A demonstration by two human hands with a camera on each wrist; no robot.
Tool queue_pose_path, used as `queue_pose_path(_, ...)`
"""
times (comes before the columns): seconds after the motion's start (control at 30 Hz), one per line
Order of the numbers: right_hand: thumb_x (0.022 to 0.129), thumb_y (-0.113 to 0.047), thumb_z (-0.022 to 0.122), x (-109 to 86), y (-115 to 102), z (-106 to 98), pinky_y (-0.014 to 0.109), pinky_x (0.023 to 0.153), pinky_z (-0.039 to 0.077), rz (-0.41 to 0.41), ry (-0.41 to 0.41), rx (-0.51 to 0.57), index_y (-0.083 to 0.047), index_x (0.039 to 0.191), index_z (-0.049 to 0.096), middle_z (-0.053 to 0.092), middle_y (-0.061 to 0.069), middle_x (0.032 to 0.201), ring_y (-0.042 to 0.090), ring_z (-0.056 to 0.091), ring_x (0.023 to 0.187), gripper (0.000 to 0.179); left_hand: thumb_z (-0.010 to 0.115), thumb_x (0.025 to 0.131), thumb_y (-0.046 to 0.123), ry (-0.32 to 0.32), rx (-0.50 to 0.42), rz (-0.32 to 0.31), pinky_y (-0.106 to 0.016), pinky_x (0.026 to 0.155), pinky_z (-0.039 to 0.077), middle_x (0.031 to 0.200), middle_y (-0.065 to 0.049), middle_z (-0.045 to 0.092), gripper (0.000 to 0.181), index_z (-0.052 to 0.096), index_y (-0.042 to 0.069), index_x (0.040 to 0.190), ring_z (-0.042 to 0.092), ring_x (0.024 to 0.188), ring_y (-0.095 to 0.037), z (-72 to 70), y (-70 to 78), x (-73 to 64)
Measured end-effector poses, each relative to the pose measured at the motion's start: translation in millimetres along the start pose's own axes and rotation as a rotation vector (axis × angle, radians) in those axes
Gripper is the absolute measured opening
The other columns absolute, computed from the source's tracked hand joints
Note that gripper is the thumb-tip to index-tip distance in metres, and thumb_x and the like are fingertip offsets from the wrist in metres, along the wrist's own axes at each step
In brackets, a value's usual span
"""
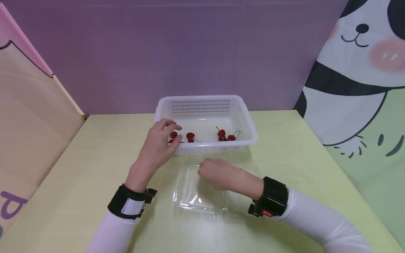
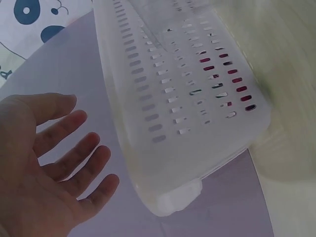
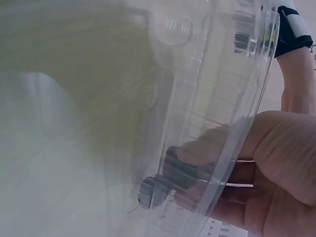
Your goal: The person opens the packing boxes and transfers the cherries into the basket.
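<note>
My left hand (image 1: 158,147) is raised over the front left corner of the white basket (image 1: 218,144), its fingers loosely spread and holding nothing in the left wrist view. Red cherries with stems lie inside the basket, one group (image 1: 190,137) toward the left and another group (image 1: 222,135) toward the right. My right hand (image 1: 217,172) is at the clear plastic box (image 1: 188,200) in front of the basket. Seen through the plastic in the right wrist view, its thumb and fingers pinch dark round cherries (image 3: 178,170); their colour looks dulled. In the head view the hand hides them.
The pale yellow table (image 1: 101,151) carries the basket and the box. Behind the basket rises a purple backdrop (image 1: 202,52). Printed panels stand on both sides, the right one with a panda (image 1: 345,112).
</note>
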State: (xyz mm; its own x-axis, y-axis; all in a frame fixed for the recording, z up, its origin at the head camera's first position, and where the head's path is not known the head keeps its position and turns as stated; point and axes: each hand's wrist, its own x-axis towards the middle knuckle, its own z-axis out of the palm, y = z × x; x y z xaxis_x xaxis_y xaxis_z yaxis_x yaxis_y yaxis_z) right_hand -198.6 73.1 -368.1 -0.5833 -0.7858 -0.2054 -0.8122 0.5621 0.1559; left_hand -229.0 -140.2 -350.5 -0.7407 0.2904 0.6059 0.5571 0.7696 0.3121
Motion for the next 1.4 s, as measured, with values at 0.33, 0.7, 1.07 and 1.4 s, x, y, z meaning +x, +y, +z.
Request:
queue_pose_path(0.33, 0.082, -0.002, 0.067, -0.8, 0.4, -2.8, 0.021, 0.071, 0.049, 0.007, 0.051, -0.03, -0.011, 0.101, 0.071, 0.062, 0.0, 0.093, 0.016, 0.06, 0.088, 0.021, 0.075, 0.086, 0.009, -0.014, -0.007, 0.041, -0.024, 0.074, 0.051, 0.11, -0.01, 0.058, 0.021, 0.07, 0.001, 0.104, 0.06, 0.091, -0.022, -1.8, 3.9, -3.1)
queue_pose_path(0.7, 0.088, -0.007, 0.067, -6.5, 0.5, -11.1, 0.02, 0.071, 0.047, 0.006, 0.124, 0.025, -0.009, 0.104, 0.071, 0.061, -0.001, 0.093, 0.015, 0.058, 0.083, 0.017, 0.074, 0.087, 0.012, -0.052, 0.009, 0.057, -0.027, 0.075, 0.051, 0.112, -0.009, 0.057, 0.024, 0.068, 0.004, 0.109, 0.057, 0.094, -0.023, -2.5, 6.4, -7.0)
queue_pose_path(1.07, 0.083, -0.004, 0.068, -18.7, 5.6, -22.7, 0.021, 0.07, 0.046, -0.041, 0.286, 0.09, -0.009, 0.092, 0.068, 0.059, -0.002, 0.087, 0.015, 0.057, 0.079, 0.01, 0.072, 0.088, 0.01, -0.066, -0.031, 0.082, -0.025, 0.074, 0.049, 0.105, -0.007, 0.062, 0.02, 0.069, 0.002, 0.106, 0.059, 0.089, -0.021, -3.6, 8.6, -8.1)
queue_pose_path(1.4, 0.08, -0.002, 0.07, -30.7, 16.9, -38.3, 0.017, 0.072, 0.045, -0.076, 0.438, 0.249, -0.01, 0.088, 0.066, 0.059, -0.005, 0.086, 0.011, 0.058, 0.079, 0.012, 0.071, 0.09, 0.012, -0.083, -0.029, 0.09, -0.023, 0.071, 0.049, 0.099, -0.002, 0.064, 0.012, 0.071, 0.006, 0.1, 0.06, 0.083, -0.017, -4.9, 11.0, -9.4)
